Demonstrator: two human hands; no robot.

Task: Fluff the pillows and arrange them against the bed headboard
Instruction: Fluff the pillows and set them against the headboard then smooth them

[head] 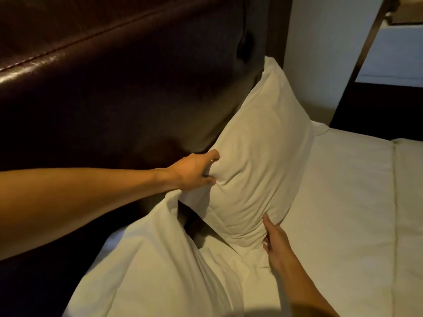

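Note:
A white pillow (258, 152) leans upright against the dark brown leather headboard (114, 83), toward the far side of the bed. My left hand (194, 171) pinches its near upper edge, fingers dug into the fabric. My right hand (275, 242) presses on its lower near corner with the fingers spread flat on the cloth. A second white pillow (146, 259) lies closer to me, under my left forearm, its top edge touching the first pillow.
The white sheet of the mattress (348, 202) stretches to the right, with a seam near the right edge. A pale wall (320, 53) and a dark wooden frame (366, 49) stand beyond the bed's far side.

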